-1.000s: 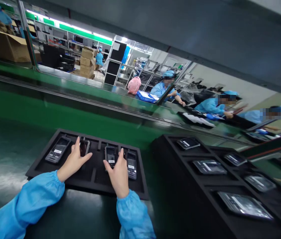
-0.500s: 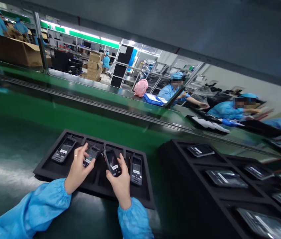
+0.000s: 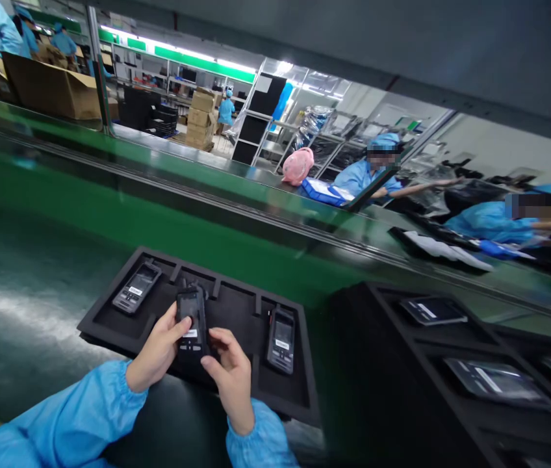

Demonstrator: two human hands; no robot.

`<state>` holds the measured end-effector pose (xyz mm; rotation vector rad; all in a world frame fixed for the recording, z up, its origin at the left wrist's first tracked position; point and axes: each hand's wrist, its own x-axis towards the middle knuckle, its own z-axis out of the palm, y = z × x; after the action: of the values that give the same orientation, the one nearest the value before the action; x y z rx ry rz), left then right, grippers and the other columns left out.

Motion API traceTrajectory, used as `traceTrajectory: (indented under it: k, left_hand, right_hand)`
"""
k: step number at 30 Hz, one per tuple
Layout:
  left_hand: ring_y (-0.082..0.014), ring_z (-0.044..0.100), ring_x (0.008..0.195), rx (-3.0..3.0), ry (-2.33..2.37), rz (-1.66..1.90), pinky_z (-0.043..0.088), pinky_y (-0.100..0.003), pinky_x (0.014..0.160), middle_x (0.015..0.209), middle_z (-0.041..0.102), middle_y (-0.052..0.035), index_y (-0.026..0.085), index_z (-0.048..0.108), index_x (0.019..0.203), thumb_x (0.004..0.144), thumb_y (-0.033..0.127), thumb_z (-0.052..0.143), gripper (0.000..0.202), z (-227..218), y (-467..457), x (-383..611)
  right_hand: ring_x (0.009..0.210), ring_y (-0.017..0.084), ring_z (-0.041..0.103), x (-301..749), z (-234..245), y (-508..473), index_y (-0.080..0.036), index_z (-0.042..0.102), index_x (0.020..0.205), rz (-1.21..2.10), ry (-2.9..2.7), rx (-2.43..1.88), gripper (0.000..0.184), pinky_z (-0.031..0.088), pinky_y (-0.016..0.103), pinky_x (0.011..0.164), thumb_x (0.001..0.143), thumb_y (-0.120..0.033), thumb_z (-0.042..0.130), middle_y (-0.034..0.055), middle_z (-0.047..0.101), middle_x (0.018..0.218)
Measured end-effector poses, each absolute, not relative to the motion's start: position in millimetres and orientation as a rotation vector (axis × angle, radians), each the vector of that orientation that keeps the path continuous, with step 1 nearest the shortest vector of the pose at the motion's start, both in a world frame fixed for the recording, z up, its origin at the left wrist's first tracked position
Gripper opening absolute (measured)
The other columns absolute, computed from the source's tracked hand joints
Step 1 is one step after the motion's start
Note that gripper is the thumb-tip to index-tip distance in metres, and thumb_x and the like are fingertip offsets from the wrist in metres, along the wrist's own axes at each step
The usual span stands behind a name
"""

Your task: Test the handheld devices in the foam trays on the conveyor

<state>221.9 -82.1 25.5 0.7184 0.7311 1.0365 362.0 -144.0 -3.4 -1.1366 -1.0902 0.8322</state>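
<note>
My left hand (image 3: 161, 348) grips a dark handheld phone (image 3: 192, 304) with a screen, a white label and keys, its thumb on the front. Part of what looks like a second device shows behind its top end. My right hand (image 3: 231, 374) is just right of the phone's lower end, thumb and fingers apart; whether a fingertip touches the phone I cannot tell. Below both hands lies a black foam tray (image 3: 236, 318). One handheld phone (image 3: 138, 288) rests in its left compartment, another phone (image 3: 282, 341) in its right one.
At right stands a tall stack of black foam trays (image 3: 377, 364) holding bagged devices (image 3: 497, 383). A metal-edged ledge (image 3: 256, 211) runs behind the bench, with a pink object (image 3: 298, 166) and a blue tray (image 3: 327, 192) on it. Co-workers in blue sit beyond.
The two middle phones have left their tray compartments. My left hand has lifted a phone toward me, and my right hand has moved off the phone it was holding. The view has shifted slightly.
</note>
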Motion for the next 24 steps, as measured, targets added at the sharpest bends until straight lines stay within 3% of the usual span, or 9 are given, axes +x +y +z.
traceTrajectory:
  k: [4,9,15,19,24]
  left_hand:
    - [-0.0245,0.062,0.107,0.660,0.793,1.009,0.049,-0.030,0.088,0.115,0.069,-0.0066,0.019,0.061,0.124,0.070,0.045,0.079,0.062,26,-86,222]
    - [-0.0207,0.060,0.098,0.831,0.868,1.009,0.046,-0.029,0.086,0.106,0.067,-0.0036,0.020,0.058,0.125,0.076,0.043,0.073,0.056,19,-89,220]
    - [-0.0131,0.047,0.066,1.162,0.973,1.027,0.040,-0.026,0.064,0.071,0.050,0.0060,0.021,0.056,0.100,0.068,0.036,0.075,0.040,13,-88,219]
    - [-0.0131,0.047,0.067,1.194,0.979,1.030,0.041,-0.027,0.065,0.072,0.050,0.0053,0.021,0.055,0.092,0.069,0.035,0.073,0.033,13,-86,217]
    - [-0.0161,0.054,0.078,1.078,0.956,1.064,0.045,-0.028,0.073,0.083,0.057,0.0006,0.019,0.058,0.098,0.071,0.039,0.074,0.037,8,-86,214]
  right_hand:
    - [0.081,0.015,0.067,359,4,-146,-0.025,0.074,0.084,0.714,-1.201,-1.154,0.004,0.056,0.026,0.073,0.082,-0.028,0.071,0.0016,0.070,0.084]
    - [0.081,0.015,0.066,353,5,-152,-0.030,0.074,0.097,0.408,-1.424,-1.154,0.027,0.056,0.027,0.069,0.087,-0.010,0.058,0.0019,0.068,0.088]
    - [0.079,0.019,0.066,344,4,-157,-0.036,0.069,0.108,0.357,-1.424,-1.130,0.037,0.057,0.034,0.069,0.083,-0.010,0.064,-0.0007,0.070,0.087]
    - [0.080,0.020,0.065,340,2,-159,-0.041,0.068,0.111,0.360,-1.431,-1.154,0.042,0.057,0.037,0.067,0.083,-0.010,0.062,0.0000,0.068,0.089]
    - [0.106,0.024,0.063,341,-5,-162,-0.044,0.063,0.123,0.328,-1.556,-1.151,0.049,0.056,0.046,0.090,0.084,-0.015,0.063,0.0036,0.065,0.116]
